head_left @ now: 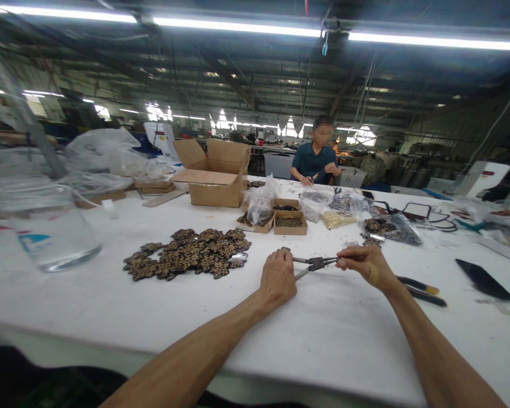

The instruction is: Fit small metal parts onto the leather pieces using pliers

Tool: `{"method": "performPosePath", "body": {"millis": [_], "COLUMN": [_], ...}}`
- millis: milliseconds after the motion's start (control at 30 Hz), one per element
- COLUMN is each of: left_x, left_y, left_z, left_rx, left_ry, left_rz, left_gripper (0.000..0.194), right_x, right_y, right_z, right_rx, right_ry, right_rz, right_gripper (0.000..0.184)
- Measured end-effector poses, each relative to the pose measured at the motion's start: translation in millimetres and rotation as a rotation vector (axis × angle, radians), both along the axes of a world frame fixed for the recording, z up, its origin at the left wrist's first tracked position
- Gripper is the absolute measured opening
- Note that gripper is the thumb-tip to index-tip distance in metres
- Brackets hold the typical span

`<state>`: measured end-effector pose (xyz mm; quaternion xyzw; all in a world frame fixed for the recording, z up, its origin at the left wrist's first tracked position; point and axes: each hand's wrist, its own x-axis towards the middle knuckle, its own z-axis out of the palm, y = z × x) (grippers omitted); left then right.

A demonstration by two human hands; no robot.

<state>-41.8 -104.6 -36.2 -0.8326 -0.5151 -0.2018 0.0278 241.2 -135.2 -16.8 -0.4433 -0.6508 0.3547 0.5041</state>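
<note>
My left hand [278, 275] is closed around the handle end of a pair of long-nosed pliers [317, 264]. The pliers point right, their handles spread apart. At the jaw tips, my right hand [365, 265] is pinched; whatever lies between its fingertips is too small to make out. A bit of a patterned piece [284, 249] peeks out just beyond my left knuckles. Left of that hand lies a spread pile of brown and black leopard-patterned pieces [191, 255]. A second tool with dark and yellow handles [420, 290] rests beside my right wrist.
Small cardboard trays of tiny parts [289, 224] stand ahead, near an open carton [219, 184]. A large clear water jug [53, 232] is at left. Plastic bags [393, 228] and a dark flat phone-like object [484, 280] lie right. A co-worker [317, 156] sits across the table.
</note>
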Motion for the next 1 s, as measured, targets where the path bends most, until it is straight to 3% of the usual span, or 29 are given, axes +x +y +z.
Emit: {"method": "performPosePath", "body": {"millis": [567,767,1000], "left_x": [0,1,1], "left_y": [1,0,7], "left_z": [-1.3,3.9,9.0], "left_rx": [0.024,0.028,-0.14], "left_ry": [0.043,0.118,0.138], "left_rz": [-0.008,0.003,-0.05], "left_gripper": [0.061,0.056,0.06], "right_x": [4,12,23], "right_y": [3,12,21], "right_z": [-5.1,-17.5,-31.2], "right_rx": [0.02,-0.039,-0.103], "right_ry": [-0.017,-0.045,-0.175], "right_rz": [0.012,0.03,-0.001], "right_gripper": [0.028,0.032,0.036]}}
